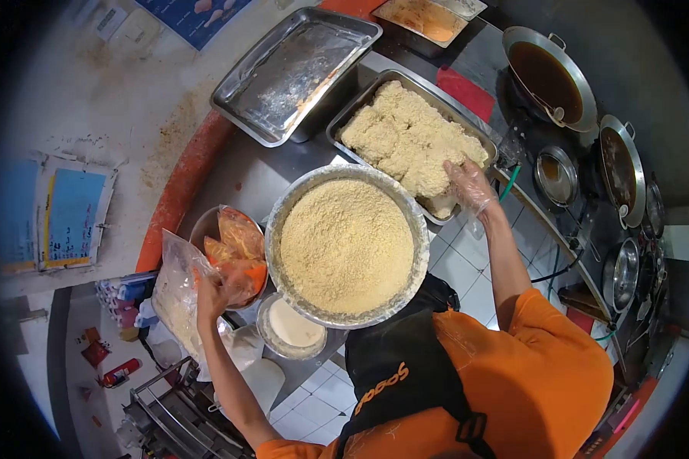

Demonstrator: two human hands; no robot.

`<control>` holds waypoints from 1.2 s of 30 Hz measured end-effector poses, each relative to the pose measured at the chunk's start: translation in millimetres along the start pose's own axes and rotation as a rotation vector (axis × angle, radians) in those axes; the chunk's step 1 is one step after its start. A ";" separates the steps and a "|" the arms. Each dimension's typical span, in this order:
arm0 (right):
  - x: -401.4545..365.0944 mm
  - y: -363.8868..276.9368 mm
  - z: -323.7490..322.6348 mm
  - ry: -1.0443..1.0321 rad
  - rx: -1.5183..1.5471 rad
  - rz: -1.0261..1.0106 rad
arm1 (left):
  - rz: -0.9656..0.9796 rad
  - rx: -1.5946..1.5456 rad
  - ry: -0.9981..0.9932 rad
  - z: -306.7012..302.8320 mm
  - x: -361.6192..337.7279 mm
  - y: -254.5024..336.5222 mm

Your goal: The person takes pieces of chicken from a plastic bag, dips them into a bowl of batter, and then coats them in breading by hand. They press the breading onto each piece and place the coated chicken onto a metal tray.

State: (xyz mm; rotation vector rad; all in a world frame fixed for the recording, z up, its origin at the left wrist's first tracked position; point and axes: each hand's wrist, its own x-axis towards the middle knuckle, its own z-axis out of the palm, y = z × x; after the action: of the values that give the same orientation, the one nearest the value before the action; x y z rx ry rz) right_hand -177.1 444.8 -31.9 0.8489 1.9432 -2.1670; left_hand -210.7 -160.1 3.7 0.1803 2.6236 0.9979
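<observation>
My right hand, in a clear plastic glove, rests its outstretched fingers on the near right end of a layer of breaded pieces. They fill a rectangular metal tray. At the left, my left hand reaches over the edge of a bowl of orange-coated raw meat pieces; its fingers are blurred against the orange contents. Between both hands stands a large round metal basin full of pale breading crumbs.
A small bowl of whitish batter sits below the basin, beside a clear plastic bag with crumbs. Behind is an upturned-looking shallow steel pan. Woks of dark oil line the right side. A red cloth lies near the tray.
</observation>
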 end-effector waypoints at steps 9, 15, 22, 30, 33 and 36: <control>5.2 -7.8 -4.3 0.193 -0.970 -0.037 | -0.064 0.070 0.391 -65.8 -33.4 69.6; 16.0 4.2 -11.1 0.297 -1.270 -0.311 | -0.025 -0.185 0.555 -51.7 -65.1 109.2; -22.7 -61.6 103.1 -0.297 -0.302 -0.364 | 0.171 -0.420 0.424 11.1 -65.6 165.4; -96.1 -46.4 233.3 -1.062 0.110 -0.019 | 0.046 -0.889 0.405 59.1 -71.4 194.7; -104.3 -47.0 246.3 -1.059 -0.042 -0.099 | -0.112 -0.878 0.496 65.9 -90.1 179.5; -108.9 -31.2 255.6 -1.037 -0.174 -0.259 | -0.215 -0.789 0.658 80.5 -104.9 177.3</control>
State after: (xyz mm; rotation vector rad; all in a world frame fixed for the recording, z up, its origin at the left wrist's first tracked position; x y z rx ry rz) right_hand -183.5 178.6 53.1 -0.5210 1.6333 -1.8689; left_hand -84.1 -1.7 92.1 -0.7036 2.4054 2.1727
